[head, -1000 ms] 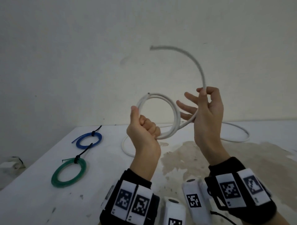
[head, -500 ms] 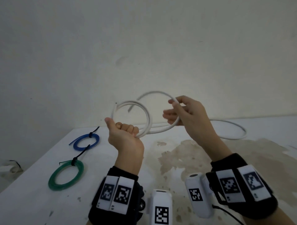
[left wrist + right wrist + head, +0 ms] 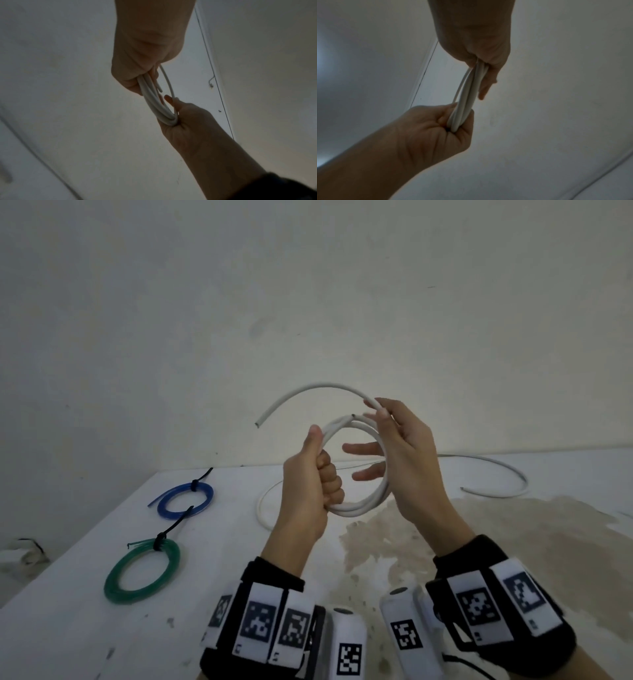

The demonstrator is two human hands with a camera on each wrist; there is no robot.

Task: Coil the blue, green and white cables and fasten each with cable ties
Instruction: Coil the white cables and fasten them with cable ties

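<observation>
I hold a coil of white cable [image 3: 364, 506] in the air above the table. My left hand [image 3: 313, 474] grips its lower left side in a fist, thumb up along the loops. At the top of the coil my right hand [image 3: 404, 453] pinches the cable, its other fingers reaching through the ring. A loose end [image 3: 308, 389] arcs up and to the left. Both wrist views show the loops [image 3: 155, 100] [image 3: 468, 97] running between the two hands. A blue coil [image 3: 185, 497] and a green coil [image 3: 142, 571] lie at the left, each bound with a black tie.
More white cable [image 3: 498, 470] lies curved on the white table [image 3: 85, 628] behind my hands, with another bend [image 3: 262, 503] left of my left hand. A brown stain [image 3: 513, 535] spreads over the right of the table. A pale wall rises behind it.
My right hand swung the loose cable down and round onto the coil, adding a loop. The free end, high at the upper right before, now arcs up left. Both hands shifted right.
</observation>
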